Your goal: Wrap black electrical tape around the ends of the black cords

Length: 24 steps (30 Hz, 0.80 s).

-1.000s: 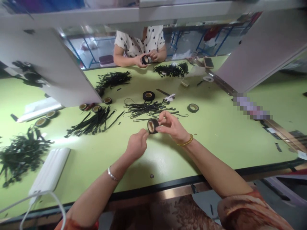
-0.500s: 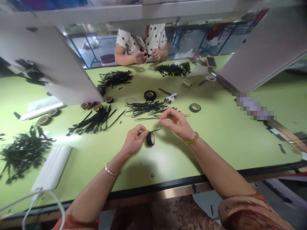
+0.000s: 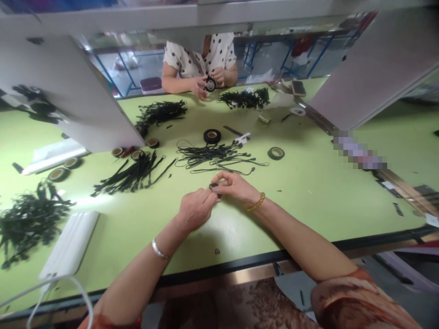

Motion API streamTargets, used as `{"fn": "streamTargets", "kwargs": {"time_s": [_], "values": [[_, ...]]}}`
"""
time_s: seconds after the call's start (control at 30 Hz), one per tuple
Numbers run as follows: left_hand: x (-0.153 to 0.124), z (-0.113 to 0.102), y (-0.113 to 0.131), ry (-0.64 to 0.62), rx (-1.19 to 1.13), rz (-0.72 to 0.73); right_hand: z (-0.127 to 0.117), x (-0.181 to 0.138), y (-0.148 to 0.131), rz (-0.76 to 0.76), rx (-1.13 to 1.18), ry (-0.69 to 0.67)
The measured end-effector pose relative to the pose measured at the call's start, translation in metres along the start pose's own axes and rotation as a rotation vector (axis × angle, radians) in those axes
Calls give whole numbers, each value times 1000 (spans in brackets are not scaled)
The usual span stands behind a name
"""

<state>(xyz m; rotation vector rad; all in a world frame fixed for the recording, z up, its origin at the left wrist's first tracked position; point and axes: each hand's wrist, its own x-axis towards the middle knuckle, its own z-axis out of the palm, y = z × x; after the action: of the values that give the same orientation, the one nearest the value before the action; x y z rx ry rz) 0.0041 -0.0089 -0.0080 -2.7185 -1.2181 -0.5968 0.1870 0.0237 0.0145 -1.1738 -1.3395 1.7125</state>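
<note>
My left hand [image 3: 197, 208] and my right hand [image 3: 236, 186] meet just above the table's middle. Between their fingers a small roll of black tape [image 3: 214, 186] partly shows. My right thumb and fingers are closed on that roll. The left fingers are pinched together against it, where half a second ago they held a thin black looped cord; the cord is now mostly hidden by the hands. Just beyond them lies a loose pile of black looped cords [image 3: 209, 155]. A larger black tape roll [image 3: 212, 136] lies behind this pile, and another tape roll [image 3: 276, 153] sits to its right.
Left of my hands lie bundled black cords [image 3: 132, 176], a white power strip [image 3: 70, 244] and a darker cord heap [image 3: 30, 219]. Across the green table [image 3: 329, 201], a co-worker in a dotted shirt [image 3: 188, 59] holds a tape roll. Upright panels [image 3: 85, 91] stand at both sides.
My right hand has come down and left to meet my left hand, closing on the tape roll. The roll that hung below my left fingers is now largely covered.
</note>
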Motion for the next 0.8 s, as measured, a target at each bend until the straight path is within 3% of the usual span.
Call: {"fn": "streamTargets", "kwargs": {"time_s": [0.13, 0.37, 0.5, 0.6, 0.67, 0.73, 0.8], "values": [[0, 2, 3, -30, -39, -92, 8, 0, 2, -111, 149, 185], [7, -3, 7, -136, -401, -395, 1, -5, -6, -307, 261, 137], [10, 0, 2, -93, -925, -585, -7, -8, -9, -442, 106, 38], [13, 2, -2, -40, -1357, -832, -9, -11, -10, -570, -106, -57], [14, 1, -4, -29, -1527, -970, -9, -13, -11, -623, -231, -122], [14, -3, -6, -23, -1579, -977, -9, -13, -11, -639, -304, -141], [14, -7, -8, -4, -1510, -888, -11, -12, -12, -638, -292, -77]]}}
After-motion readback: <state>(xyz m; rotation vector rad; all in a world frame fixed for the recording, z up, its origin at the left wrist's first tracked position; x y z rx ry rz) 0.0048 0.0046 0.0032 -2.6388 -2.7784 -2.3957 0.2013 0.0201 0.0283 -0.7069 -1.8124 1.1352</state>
